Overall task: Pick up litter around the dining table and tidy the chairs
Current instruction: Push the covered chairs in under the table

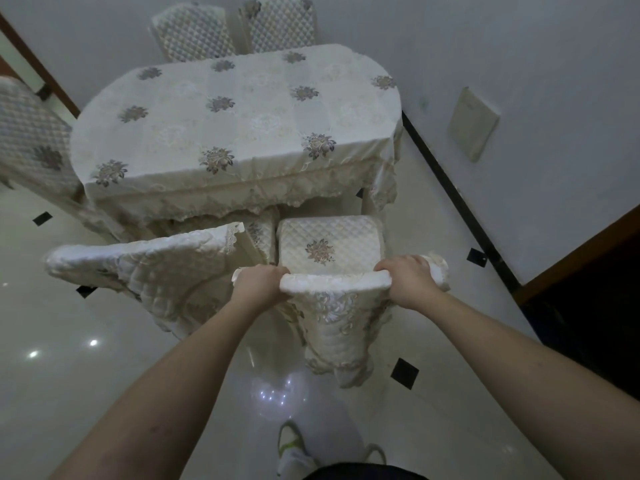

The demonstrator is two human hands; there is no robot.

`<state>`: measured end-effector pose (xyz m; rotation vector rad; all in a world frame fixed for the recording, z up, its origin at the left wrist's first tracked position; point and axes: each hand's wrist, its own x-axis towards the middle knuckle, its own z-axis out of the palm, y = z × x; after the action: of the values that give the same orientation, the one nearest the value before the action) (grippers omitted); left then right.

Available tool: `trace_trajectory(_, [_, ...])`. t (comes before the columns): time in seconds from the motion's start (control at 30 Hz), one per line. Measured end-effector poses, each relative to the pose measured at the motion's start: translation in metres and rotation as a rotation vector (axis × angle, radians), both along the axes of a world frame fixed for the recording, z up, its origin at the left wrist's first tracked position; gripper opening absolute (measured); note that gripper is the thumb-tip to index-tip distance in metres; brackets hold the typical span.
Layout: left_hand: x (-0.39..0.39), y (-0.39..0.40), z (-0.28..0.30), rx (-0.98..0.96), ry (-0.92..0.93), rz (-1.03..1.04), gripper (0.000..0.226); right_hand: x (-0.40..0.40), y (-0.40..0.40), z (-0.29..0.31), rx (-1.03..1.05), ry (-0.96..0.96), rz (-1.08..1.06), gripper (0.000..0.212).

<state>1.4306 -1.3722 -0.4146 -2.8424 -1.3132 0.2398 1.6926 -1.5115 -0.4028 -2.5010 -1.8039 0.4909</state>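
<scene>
Both bare forearms are stretched forward; the left hand (260,283) and right hand (406,279) are clamped on the top rail of the cream quilted-cover chair (330,249), apparently half-tucked under the oval cloth-draped dining table (235,123). Chair-tidying is in hand; a straight push is called for next.

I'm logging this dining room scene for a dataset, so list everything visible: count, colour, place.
dining table: one, under a cream tablecloth with grey-brown flowers, centre.
held chair: one, cream quilted cover, near right, seat facing the table.
neighbouring chair: one, cream cover, near left, beside the held chair.
far chairs: two, quilted cream backs, beyond the table.
side chair: one, quilted cover, left edge.
wall panel: one, cream, right wall.
floor: glossy pale tiles with small black diamond insets.
shoes: white with green, bottom centre.
left hand: grips the held chair's top rail.
right hand: grips the same rail.
</scene>
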Motion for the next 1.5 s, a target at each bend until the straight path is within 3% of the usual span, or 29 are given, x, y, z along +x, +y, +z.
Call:
trace_trajectory(0.33, [0.038, -0.003, -0.01, 0.049, -0.017, 0.057, 0.035, 0.05, 0.02, 0.003, -0.028, 0.042, -0.014, 0.06])
trace_trajectory(0.97, [0.077, 0.059, 0.005, -0.085, 0.0, 0.145, 0.031, 0.088, 0.1, -0.002, -0.067, 0.028, -0.001, 0.053])
trace_trajectory(1.5, [0.09, 0.123, 0.006, -0.111, -0.017, 0.09, 0.036, 0.1, 0.16, 0.001, -0.089, -0.012, -0.017, 0.05])
